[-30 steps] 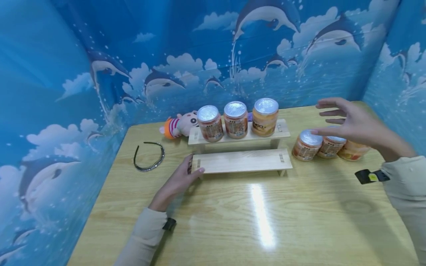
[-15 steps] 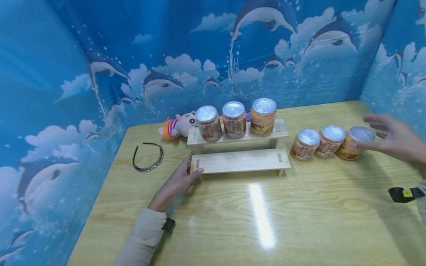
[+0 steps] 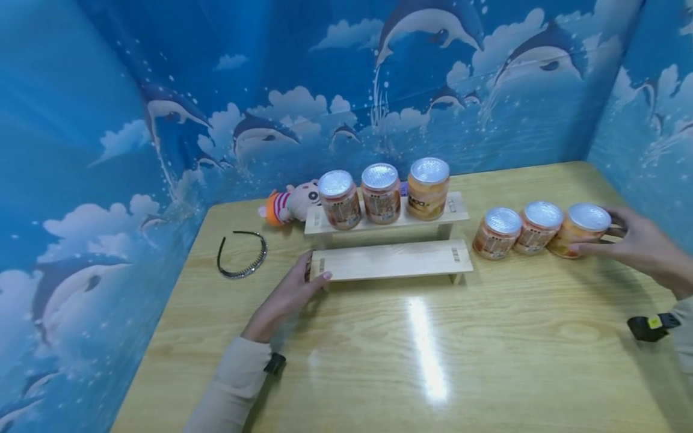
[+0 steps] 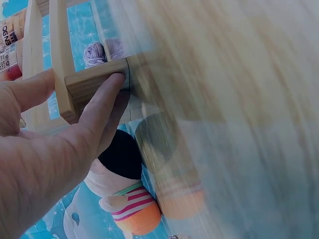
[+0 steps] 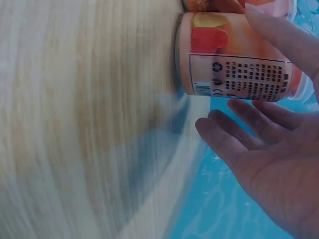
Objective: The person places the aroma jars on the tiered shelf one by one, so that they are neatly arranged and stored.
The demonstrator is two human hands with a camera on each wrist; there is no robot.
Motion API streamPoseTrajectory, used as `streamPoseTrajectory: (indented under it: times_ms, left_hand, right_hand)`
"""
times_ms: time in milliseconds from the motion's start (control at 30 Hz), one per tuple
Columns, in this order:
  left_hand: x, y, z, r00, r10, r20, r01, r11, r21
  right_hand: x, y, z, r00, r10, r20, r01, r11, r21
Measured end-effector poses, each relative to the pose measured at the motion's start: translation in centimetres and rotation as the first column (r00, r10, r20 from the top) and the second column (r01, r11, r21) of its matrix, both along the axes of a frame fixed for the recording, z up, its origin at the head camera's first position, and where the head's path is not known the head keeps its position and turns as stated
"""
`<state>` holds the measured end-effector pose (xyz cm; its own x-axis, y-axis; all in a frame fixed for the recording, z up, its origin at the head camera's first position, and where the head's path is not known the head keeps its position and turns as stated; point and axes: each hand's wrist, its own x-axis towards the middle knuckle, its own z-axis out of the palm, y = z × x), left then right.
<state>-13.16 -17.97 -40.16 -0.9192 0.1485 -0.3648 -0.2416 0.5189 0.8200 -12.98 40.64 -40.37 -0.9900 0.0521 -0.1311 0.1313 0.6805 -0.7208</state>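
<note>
In the head view, my left hand [image 3: 289,291] grips the left end of a two-step wooden display stand [image 3: 395,261]. The left wrist view shows the thumb on the board's edge and straighter fingers along the wooden leg [image 4: 92,82]. My right hand [image 3: 646,246] is around the rightmost of three canned-fruit jars [image 3: 579,234] with silver lids, standing on the table right of the stand. Seen from the right wrist, the thumb overlaps that jar [image 5: 237,59], while the other fingers [image 5: 224,132] spread loosely close by its side.
Three similar jars [image 3: 382,201] stand on the upper step. A plush doll [image 3: 295,204] lies behind the stand's left end. A black headband [image 3: 243,267] rests on the table [image 3: 352,361] at left. A dolphin-print backdrop [image 3: 325,72] encloses the table's back and sides.
My right hand has moved rightward and down from above the jars to around the rightmost one. The left hand has kept its place on the stand.
</note>
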Motion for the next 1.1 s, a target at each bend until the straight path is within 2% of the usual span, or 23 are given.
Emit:
streamPoseTrajectory:
  times_ms: [267,467,733,967,1100]
  left_hand:
    - [0.0,0.2,0.0,1.0,0.006,-0.003,-0.006,1.0,0.007]
    - [0.0,0.3,0.0,1.0,0.008,0.0,-0.008,1.0,0.004]
    - [0.0,0.2,0.0,1.0,0.001,-0.01,-0.001,1.0,0.014]
    - [0.0,0.2,0.0,1.0,-0.006,-0.009,0.006,1.0,0.003]
    - [0.0,0.3,0.1,1.0,-0.002,-0.003,0.002,1.0,0.005]
  right_hand:
    - [-0.1,0.0,-0.5,0.999,0.02,-0.036,-0.019,0.999,0.025]
    - [0.3,0.0,-0.8,0.997,0.031,-0.069,-0.031,0.999,0.006]
    - [1.9,-0.4,-1.3,0.986,0.036,-0.164,-0.035,0.999,0.006]
    - [3.7,-1.5,-1.6,0.981,0.009,-0.195,0.0,0.999,0.044]
    - [4.7,-2.2,-1.3,0.978,0.007,-0.206,0.0,1.0,0.031]
